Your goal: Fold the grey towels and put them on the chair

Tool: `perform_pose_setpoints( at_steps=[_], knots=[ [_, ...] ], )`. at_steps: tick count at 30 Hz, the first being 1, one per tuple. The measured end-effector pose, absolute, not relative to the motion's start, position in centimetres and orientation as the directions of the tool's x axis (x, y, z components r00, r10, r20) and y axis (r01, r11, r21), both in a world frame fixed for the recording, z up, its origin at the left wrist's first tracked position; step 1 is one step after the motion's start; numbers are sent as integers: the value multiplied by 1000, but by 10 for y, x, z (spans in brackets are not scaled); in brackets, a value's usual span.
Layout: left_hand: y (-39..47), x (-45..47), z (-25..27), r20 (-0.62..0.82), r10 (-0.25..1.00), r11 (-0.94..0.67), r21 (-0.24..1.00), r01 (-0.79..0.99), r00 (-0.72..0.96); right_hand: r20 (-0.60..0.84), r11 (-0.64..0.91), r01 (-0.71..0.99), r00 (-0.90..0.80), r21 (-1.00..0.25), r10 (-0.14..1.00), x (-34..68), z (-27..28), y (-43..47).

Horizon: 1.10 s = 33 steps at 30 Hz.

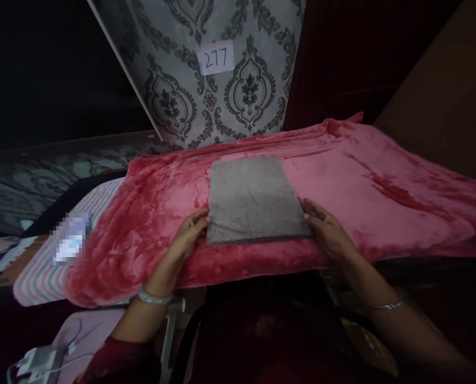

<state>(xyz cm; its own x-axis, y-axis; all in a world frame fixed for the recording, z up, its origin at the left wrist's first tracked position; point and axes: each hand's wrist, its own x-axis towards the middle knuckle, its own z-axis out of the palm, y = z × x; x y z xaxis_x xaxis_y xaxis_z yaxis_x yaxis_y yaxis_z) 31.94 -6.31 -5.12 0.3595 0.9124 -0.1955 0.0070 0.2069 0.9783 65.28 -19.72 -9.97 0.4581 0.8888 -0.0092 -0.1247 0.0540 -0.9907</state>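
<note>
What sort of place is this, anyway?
Probably a room in someone's home, though I can't be certain. The wall has ornate patterned wallpaper, and a plush pink blanket covers part of a striped padded surface, with a flat grey cloth on top.

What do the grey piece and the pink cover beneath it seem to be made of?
Grey piece: probably short-pile fabric, matte, judging by its soft, mottled surface. Pink cover: likely plush fleece with a slight sheen; its nap shows lighter and darker patches.
</note>
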Motion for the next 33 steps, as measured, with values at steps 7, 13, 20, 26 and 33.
perform_pose_setpoints(
  at_steps=[7,13,20,26,33],
  knots=[
    [-62,330,-54,-173,913,165,985,54,370,-191,-66,-416,266,-907,945,654,-82,-199],
    [-69,337,-47,-237,895,254,967,5,378,-193,-85,-401,236,-912,952,650,-79,-194],
    [-73,336,-49,-129,926,121,992,47,356,-54,-17,-137,269,-990,962,649,-83,-193],
    [-72,328,-56,-141,907,96,987,131,397,-57,-37,-86,239,-996,969,649,-90,-197],
    [-71,308,-57,-166,874,152,986,69,456,34,-3,159,228,-987,973,670,-89,-208]
  ],
)
